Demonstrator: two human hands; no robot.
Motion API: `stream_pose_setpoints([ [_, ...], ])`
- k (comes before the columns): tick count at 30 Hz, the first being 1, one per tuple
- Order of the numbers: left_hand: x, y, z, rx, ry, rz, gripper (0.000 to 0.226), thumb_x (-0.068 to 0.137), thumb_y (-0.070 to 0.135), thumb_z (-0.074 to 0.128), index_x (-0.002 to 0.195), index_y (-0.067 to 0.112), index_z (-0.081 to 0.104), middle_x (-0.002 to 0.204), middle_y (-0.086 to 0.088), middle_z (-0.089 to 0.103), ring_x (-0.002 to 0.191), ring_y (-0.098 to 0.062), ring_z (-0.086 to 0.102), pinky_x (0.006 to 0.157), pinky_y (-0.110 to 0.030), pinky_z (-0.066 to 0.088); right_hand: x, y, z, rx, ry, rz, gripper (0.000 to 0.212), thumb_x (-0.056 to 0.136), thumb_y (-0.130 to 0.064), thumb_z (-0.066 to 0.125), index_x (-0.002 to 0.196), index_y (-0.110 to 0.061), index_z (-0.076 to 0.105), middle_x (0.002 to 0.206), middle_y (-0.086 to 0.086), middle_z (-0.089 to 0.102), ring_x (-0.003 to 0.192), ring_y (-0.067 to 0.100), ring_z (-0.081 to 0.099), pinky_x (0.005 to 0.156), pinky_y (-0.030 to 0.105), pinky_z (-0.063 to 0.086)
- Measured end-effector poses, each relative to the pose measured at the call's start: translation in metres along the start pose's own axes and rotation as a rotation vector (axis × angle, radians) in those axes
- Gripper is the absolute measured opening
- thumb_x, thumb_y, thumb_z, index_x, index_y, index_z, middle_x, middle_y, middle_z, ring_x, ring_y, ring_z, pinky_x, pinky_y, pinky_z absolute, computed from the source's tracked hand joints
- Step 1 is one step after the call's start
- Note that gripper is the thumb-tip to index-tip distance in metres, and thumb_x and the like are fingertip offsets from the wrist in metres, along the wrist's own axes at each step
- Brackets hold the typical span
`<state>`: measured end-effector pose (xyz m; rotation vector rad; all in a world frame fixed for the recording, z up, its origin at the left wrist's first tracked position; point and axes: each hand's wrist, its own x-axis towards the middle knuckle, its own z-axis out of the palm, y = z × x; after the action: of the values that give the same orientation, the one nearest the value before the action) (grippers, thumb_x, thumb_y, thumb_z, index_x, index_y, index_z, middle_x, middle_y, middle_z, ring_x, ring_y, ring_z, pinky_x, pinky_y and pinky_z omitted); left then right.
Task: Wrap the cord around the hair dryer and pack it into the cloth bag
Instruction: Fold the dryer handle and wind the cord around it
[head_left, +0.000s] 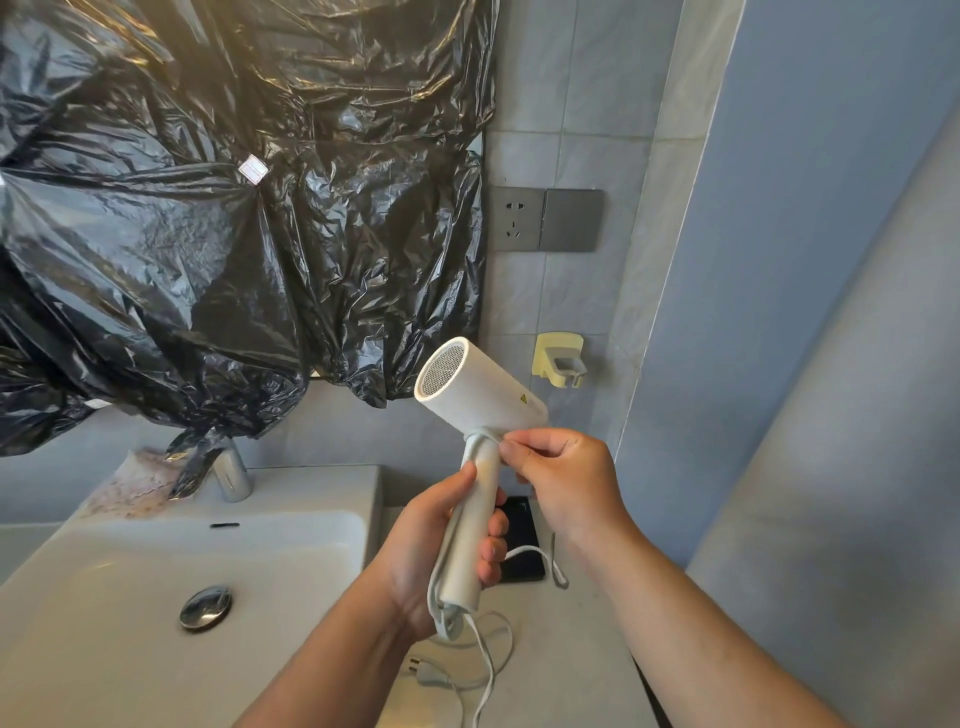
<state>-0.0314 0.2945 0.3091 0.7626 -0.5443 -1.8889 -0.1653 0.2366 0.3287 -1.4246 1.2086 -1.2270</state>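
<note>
- Head view: crumpled black plastic sheeting (208, 234) is seen stretched over the wall from 9 to 12 o'clock, with its lower edge hanging down to the faucet.
- A white washbasin (130, 597) is seen at 8 o'clock, set into a pale grey countertop (566, 654) that runs toward 5 o'clock.
- A white hair dryer (483, 387) is held in the air just right of centre, above the countertop. Its handle points down toward 6 o'clock and its mesh end is turned toward 10 o'clock.
- The handle is gripped by the left hand (441, 551), with the fingers curled round it and the thumb laid against its upper part.
- The cord (448, 621) is looped at the neck where the handle meets the barrel, and there it is pinched by the fingertips of the right hand (566, 478), whose other fingers are curled.
- From the foot of the handle the cord is seen dropping in loose loops onto the countertop at 6 o'clock.
- A grey socket plate (517, 219) and a blank grey plate (571, 219) are mounted side by side on the tiles at 1 o'clock.
- A flat black object (522, 540) lies on the countertop behind the hands; what it is cannot be told.
- A chrome faucet (231, 470) stands at the back of the basin.
- A pale yellow holder (558, 359) is fixed to the wall at 3 o'clock of the dryer's barrel.
- A chrome drain stopper (206, 607) sits in the basin floor.
- The plug (430, 673) lies on the countertop at 6 o'clock, below the left hand.
</note>
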Motion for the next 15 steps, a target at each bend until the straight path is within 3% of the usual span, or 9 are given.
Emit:
stream_pose_setpoints([
  [3,0.001,-0.002,-0.001,-0.090,-0.075,-0.017,0.040,0.075,0.039,0.066,0.093,0.005,0.057,0.062,-0.008,0.048,0.041,-0.016,0.047,0.034,-0.021,0.041,0.000,-0.001,0.001,0.001,0.046,0.033,0.011,0.076,-0.031,0.080,0.070,-0.024,0.074,0.064,-0.009,0.072,0.062,0.004,0.064,0.065,0.025,0.054],
  [7,0.003,-0.001,-0.004,-0.150,-0.215,-0.039,0.051,0.061,0.030,0.091,0.093,0.003,0.061,0.064,-0.010,0.050,0.043,-0.019,0.050,0.037,-0.023,0.043,0.001,0.004,0.000,-0.033,0.063,0.137,0.037,0.072,-0.049,0.077,0.065,-0.013,0.070,0.058,-0.001,0.068,0.060,0.014,0.061,0.063,0.031,0.052],
  [11,0.001,-0.002,-0.004,-0.161,-0.290,-0.075,0.051,0.061,0.029,0.091,0.092,0.000,0.064,0.064,-0.011,0.050,0.043,-0.020,0.051,0.038,-0.024,0.045,0.003,0.010,-0.005,0.022,-0.048,0.208,0.038,0.077,-0.048,0.073,0.063,-0.013,0.067,0.046,-0.011,0.055,0.059,0.013,0.047,0.061,0.028,0.038],
  [15,0.001,-0.004,-0.004,-0.201,-0.330,-0.112,0.048,0.067,0.030,0.088,0.093,0.000,0.062,0.064,-0.011,0.051,0.044,-0.020,0.052,0.039,-0.026,0.047,0.007,0.013,-0.014,0.120,-0.189,0.251,0.043,0.070,-0.054,0.070,0.069,-0.010,0.067,0.046,-0.005,0.042,0.055,0.015,0.036,0.055,0.027,0.030],
])
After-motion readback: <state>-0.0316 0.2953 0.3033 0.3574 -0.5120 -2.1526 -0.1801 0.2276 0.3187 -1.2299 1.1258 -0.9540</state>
